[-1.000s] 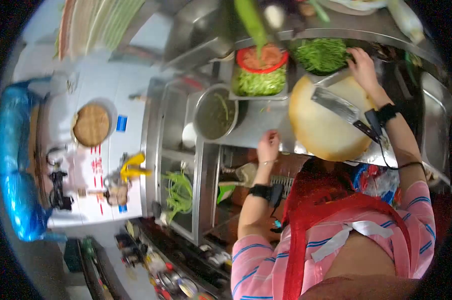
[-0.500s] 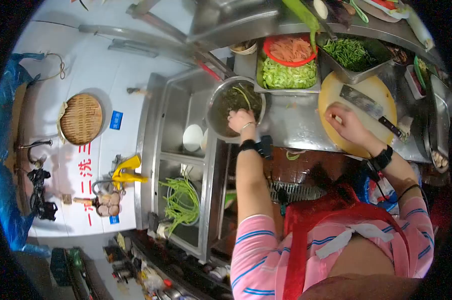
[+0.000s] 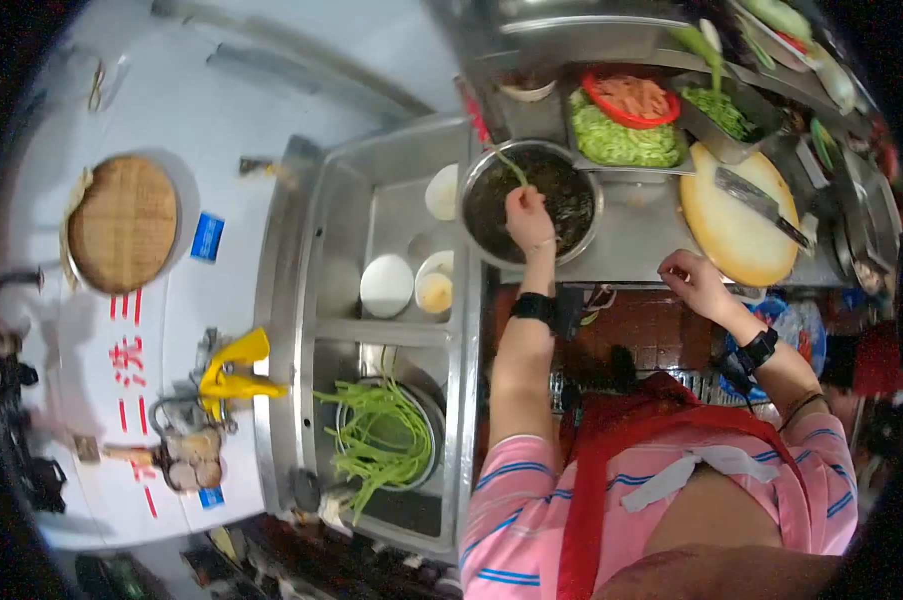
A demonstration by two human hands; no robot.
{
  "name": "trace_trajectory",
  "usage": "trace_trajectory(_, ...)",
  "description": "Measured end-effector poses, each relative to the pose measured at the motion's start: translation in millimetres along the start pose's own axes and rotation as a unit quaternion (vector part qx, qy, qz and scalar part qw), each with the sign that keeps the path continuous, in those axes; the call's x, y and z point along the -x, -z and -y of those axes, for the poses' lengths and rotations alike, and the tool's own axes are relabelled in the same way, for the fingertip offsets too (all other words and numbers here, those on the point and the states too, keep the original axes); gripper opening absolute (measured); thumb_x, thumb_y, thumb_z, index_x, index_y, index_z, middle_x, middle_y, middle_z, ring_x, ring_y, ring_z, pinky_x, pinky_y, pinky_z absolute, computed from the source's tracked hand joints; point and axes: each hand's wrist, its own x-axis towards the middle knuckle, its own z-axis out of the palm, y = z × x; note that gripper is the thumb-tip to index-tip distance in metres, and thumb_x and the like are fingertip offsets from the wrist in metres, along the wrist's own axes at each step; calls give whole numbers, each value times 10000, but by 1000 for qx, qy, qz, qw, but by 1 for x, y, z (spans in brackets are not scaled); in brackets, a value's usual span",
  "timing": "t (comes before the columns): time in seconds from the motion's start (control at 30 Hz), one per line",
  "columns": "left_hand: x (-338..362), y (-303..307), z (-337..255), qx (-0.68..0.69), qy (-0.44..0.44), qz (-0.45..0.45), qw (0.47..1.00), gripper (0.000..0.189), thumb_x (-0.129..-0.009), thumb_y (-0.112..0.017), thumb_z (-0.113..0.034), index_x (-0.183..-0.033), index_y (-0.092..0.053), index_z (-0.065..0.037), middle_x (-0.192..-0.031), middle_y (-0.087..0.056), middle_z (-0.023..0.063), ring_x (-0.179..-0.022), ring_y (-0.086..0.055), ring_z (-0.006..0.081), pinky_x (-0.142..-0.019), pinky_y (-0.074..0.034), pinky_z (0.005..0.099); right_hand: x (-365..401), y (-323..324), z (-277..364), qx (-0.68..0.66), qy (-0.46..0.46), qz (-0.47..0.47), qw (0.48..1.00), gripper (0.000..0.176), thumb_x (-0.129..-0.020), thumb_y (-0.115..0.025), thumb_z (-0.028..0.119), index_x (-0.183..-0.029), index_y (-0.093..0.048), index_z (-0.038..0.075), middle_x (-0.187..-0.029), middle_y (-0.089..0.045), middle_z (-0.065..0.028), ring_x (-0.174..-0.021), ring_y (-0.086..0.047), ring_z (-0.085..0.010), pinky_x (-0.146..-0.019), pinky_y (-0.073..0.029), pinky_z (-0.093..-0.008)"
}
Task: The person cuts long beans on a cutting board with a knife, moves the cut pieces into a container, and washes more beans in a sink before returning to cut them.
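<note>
My left hand [image 3: 528, 215] pinches the end of a long green vegetable stalk [image 3: 511, 165]. It hangs over a round steel bowl [image 3: 593, 232] of dark, wet, leafy-looking stuff [image 3: 561, 195]. The stalk points up and left, toward the bowl's far rim. My right hand [image 3: 693, 280] is loosely curled at the counter's front edge, apart from everything, with nothing visible in it. Just beyond it is a round yellow cutting board [image 3: 716, 215], with a cleaver [image 3: 756, 200] lying across it.
Behind the bowl stands a steel tray of sliced green vegetable [image 3: 626, 140], with a red basket of orange-pink strips [image 3: 631, 98] on it. Cut green pieces [image 3: 716, 108] fill another pan. The sink [image 3: 456, 400] at left holds white bowls [image 3: 386, 285] and long green stalks [image 3: 381, 430].
My left hand has drawn back from the bowl's contents, still pinching the stalk. My right hand has moved off the cutting board toward the counter's front edge. The whole view has shifted.
</note>
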Motion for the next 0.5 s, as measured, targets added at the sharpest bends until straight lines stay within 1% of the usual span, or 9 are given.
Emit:
trace_trajectory(0.03,9,8,-1,17,-59,0,998,174,-852,-549,-158,-928,-565,-2,-725,-620,93,-624,-580,158,-601,-464,284,-12,-10,0,-26,-20,24,999,123,-795,-587,90,-899,-582,25,-840,-586,-94,-765,-565,-198,-670,-451,-285)
trace_trajectory(0.1,42,36,-30,-51,-68,27,996,168,-840,-572,-177,-922,-573,-30,-744,-629,85,-644,-597,169,-609,-462,293,-41,-31,4,-136,-58,86,985,206,-841,-569,163,-1000,-567,32,-871,-599,-70,-810,-558,-158,-702,-443,-270)
trace_trajectory(0.13,55,52,-27,-116,-106,57,986,139,-832,-570,-151,-904,-577,-32,-755,-625,108,-658,-611,210,-606,-461,303,-58,-48,12,-220,-83,125,964,256,-864,-555,203,-1054,-550,32,-887,-603,-57,-833,-553,-141,-716,-438,-263)
trace_trajectory(0.2,89,83,-33,-172,-214,41,961,126,-805,-559,-105,-894,-573,-17,-796,-602,162,-717,-591,322,-625,-463,362,-86,-80,64,-261,-32,160,952,319,-891,-522,237,-1119,-510,15,-919,-600,-55,-862,-544,-125,-733,-438,-260)
trace_trajectory(0.27,118,116,-43,-252,-153,41,955,148,-792,-579,-117,-894,-578,-10,-831,-597,184,-784,-572,355,-682,-454,401,-101,-117,109,-400,-53,141,904,299,-896,-509,244,-1081,-524,10,-871,-608,-69,-801,-563,-131,-688,-447,-246)
trace_trajectory(0.33,138,151,-45,-300,-129,-2,945,152,-789,-586,-126,-886,-589,-8,-831,-598,187,-798,-565,364,-694,-454,404,-119,-164,119,-400,-41,318,859,228,-904,-487,222,-1032,-543,42,-770,-597,-43,-709,-562,-122,-636,-436,-228)
trace_trajectory(0.43,158,228,-37,-320,-49,-42,945,181,-803,-585,-162,-902,-611,-13,-849,-606,189,-802,-574,356,-712,-459,393,-102,-228,159,-403,-79,385,827,205,-891,-490,221,-948,-550,33,-661,-582,-65,-574,-550,-126,-526,-435,-244)
trace_trajectory(0.47,167,259,-24,-344,-25,-112,932,207,-828,-564,-200,-924,-617,-24,-876,-611,191,-819,-589,339,-720,-463,378,-97,-245,170,-411,-101,406,810,207,-891,-485,227,-932,-545,33,-647,-579,-65,-548,-544,-127,-504,-428,-246)
trace_trajectory(0.5,175,298,-13,-328,63,-162,928,227,-846,-544,-228,-939,-624,-36,-899,-619,189,-824,-602,322,-723,-466,370,-92,-260,180,-407,-102,411,809,207,-891,-485,227,-932,-545,33,-647,-579,-65,-548,-544,-127,-504,-428,-246)
